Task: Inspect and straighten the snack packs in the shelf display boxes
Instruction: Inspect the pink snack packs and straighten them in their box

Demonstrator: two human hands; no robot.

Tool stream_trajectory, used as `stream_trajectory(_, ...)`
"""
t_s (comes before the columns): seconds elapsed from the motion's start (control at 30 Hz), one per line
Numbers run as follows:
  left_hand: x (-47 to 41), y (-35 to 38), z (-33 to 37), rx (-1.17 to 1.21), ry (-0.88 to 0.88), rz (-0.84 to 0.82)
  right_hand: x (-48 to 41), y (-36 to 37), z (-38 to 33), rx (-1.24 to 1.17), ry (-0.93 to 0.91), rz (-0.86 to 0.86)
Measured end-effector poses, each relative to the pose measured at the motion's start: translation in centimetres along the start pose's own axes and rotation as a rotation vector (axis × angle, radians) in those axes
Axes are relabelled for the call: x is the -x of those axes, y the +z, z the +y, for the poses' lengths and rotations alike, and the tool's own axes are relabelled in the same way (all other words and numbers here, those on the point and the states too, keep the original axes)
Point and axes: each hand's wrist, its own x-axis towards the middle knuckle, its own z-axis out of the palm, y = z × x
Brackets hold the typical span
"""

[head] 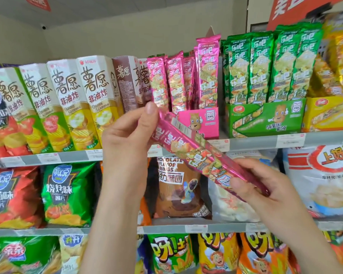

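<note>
We hold the pink pack (188, 147) slanted between both hands. The left hand (127, 135), forearm raised, curls round its upper end, thumb upright; the right hand (265, 186), lower, pinches its lower end, thumb on the front. The pink box (198, 121) stands just behind the left thumb.

The long pack (194, 153) is shiny pink with a white barcode patch. On the top shelf (255, 142), the pink box (208, 123) shows a cartoon potato; the green box (251, 123) beside it does too.
</note>
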Motion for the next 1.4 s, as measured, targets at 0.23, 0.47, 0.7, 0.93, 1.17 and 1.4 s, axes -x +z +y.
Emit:
stream_trajectory(0.23,-0.4,-1.7,-1.2,0.378,-0.186,0.003,-1.2,0.7,-0.2,0.027,-0.033,0.074)
stream_trajectory(0.47,-1.3,-2.7,-2.4,0.327,-0.161,0.029,-2.2,1.8,-0.1,0.096,-0.105,0.171)
stream_trajectory(0.7,-1.5,-3.4,-2.8,0.097,-0.118,-0.106,-2.2,2.6,0.6,0.147,-0.185,0.282)
stream_trajectory(0.93,-1.7,-2.9,-3.3,0.234,-0.137,0.04,-2.1,2.3,0.4,0.145,-0.113,0.138)
stream_trajectory(1.17,-1.8,-2.3,-3.1,0.214,-0.091,0.091,-1.7,1.6,1.3,0.059,0.028,-0.066)
stream_trajectory(1.4,-1.4,-1.8,-3.8,0.142,-0.036,0.086,-1.6,1.4,1.6,-0.011,0.035,0.001)
